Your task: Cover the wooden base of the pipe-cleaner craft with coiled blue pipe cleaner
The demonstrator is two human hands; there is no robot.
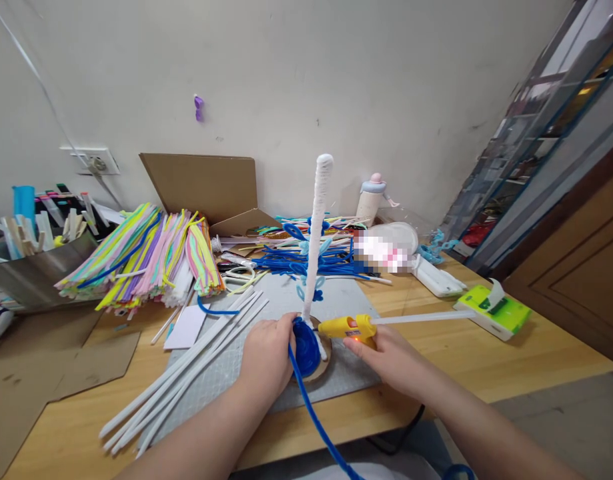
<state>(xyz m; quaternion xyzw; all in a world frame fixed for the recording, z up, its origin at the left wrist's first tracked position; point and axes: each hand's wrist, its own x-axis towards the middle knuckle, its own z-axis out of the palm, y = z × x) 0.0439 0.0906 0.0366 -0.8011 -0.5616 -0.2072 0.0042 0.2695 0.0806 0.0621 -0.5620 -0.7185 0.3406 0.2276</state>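
My right hand [379,350] is wrapped round a yellow glue gun [349,326], with a long white glue stick [426,317] out of its back. The gun's nozzle meets the edge of a blue coil [305,350] on a round wooden base [322,369]. My left hand [267,350] is closed at the coil's left side, its fingertips pinching the blue chenille stem [311,410] that trails toward me. A white wrapped post [316,233] stands upright from the base, with blue loops beside it.
A grey cutting mat [343,390] lies under the base. White stems [186,373] and bundles of coloured stems [151,257] are at the left. Blue stems [276,260], a bottle [369,199] and cardboard [206,187] are behind. A green-and-white box [506,313] sits at the right.
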